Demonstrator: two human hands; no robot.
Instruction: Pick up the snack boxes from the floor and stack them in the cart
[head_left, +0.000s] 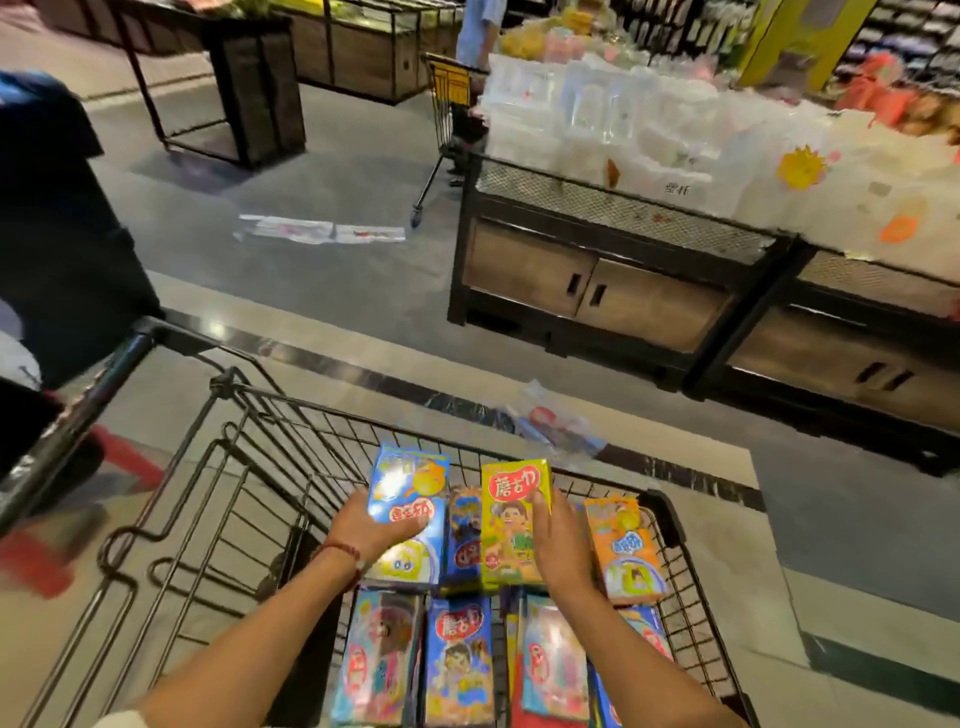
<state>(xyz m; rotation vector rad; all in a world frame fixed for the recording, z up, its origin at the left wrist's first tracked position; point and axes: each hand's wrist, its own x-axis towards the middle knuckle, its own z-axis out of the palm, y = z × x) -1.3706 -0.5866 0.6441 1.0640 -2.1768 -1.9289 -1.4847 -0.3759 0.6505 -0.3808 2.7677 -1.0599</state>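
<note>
Both my hands are over the wire cart (218, 483), which holds several colourful snack boxes. My left hand (371, 527) grips a blue snack box (408, 499) by its left edge, thumb across its face. My right hand (558, 545) grips a yellow-green snack box (511, 514) by its right edge. A dark blue box (464, 535) lies between them, and an orange box (623, 545) lies to the right. More boxes (460, 660) fill the near row below my forearms.
Plastic packets (556, 421) lie on the floor just past the cart, and a flat wrapper (319, 228) lies farther up the aisle. A black display stand (613, 280) piled with white bags is on the right. Another cart (447, 104) and a person are at the back.
</note>
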